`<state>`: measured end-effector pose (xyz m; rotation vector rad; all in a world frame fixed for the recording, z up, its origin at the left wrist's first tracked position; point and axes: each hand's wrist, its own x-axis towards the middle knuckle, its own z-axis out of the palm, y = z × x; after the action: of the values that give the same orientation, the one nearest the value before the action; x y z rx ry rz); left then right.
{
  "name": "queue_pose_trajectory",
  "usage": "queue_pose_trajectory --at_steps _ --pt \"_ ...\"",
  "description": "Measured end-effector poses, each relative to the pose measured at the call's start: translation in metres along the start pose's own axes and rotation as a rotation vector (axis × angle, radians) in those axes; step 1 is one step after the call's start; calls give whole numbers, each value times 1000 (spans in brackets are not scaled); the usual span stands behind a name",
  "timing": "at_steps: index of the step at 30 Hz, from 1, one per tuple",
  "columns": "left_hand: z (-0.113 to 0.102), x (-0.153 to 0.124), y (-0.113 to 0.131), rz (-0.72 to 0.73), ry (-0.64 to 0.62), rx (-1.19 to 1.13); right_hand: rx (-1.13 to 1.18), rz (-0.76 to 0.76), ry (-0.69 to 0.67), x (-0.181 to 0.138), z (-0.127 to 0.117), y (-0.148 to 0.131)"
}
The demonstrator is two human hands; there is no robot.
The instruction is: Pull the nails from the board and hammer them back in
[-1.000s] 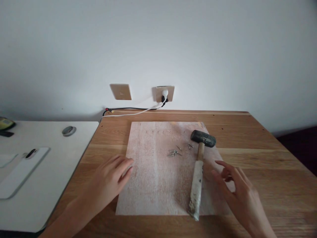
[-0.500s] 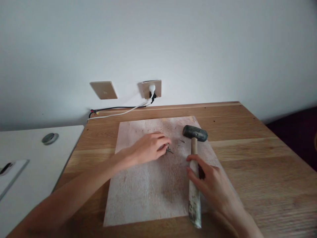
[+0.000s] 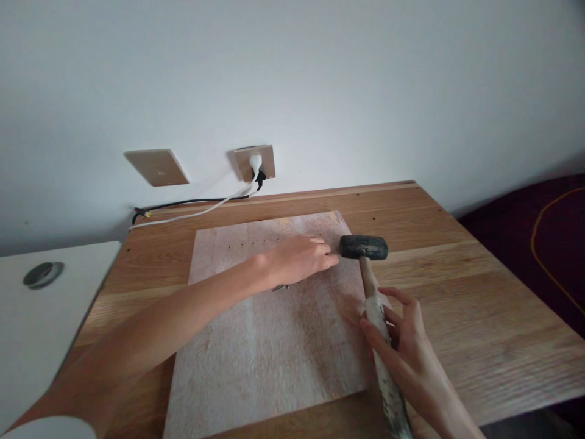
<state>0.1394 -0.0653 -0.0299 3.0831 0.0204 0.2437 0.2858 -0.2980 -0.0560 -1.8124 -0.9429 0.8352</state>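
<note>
A pale, whitewashed wooden board (image 3: 256,372) lies on the wooden table, with a row of small dark dots near its far edge. My left hand (image 3: 304,259) is over the board's far right part, fingers closed and bent down. Whatever its fingertips hold, if anything, is hidden. Some nails (image 3: 281,287) show partly from behind my left wrist. My right hand (image 3: 404,341) grips the handle of a rubber mallet (image 3: 364,247) with a black head and a worn, whitish handle. The mallet head is just right of my left fingertips, at the board's right edge.
The wooden tabletop (image 3: 457,292) stretches right of the board. Behind it, a white plug and cables (image 3: 201,210) run from a wall socket (image 3: 269,160). A white surface with a round grey fitting (image 3: 43,274) is at left. Dark purple fabric (image 3: 512,225) lies at right.
My left hand has moved right, from the nail pile towards the mallet head. My right hand and the mallet have shifted right, and the handle slants more. The view has turned slightly right.
</note>
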Motion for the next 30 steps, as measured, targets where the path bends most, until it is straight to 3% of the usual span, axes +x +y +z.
queue_pose_trajectory --at_steps 4,9,14,17,24,30 --pt "-2 3 -11 -47 44 -91 132 97 26 -4 2 -9" --pt "2 13 -34 -260 255 -444 591 388 -53 -8 6 -25" --pt "21 23 -53 -426 312 -778 782 423 -163 -3 16 -36" --pt "30 24 -60 -483 354 -822 641 398 -125 -1 14 -34" --pt "41 20 -61 -455 373 -722 -97 144 -115 3 -8 -14" --pt "48 17 -58 -437 387 -656 -304 54 -69 5 -2 -18"
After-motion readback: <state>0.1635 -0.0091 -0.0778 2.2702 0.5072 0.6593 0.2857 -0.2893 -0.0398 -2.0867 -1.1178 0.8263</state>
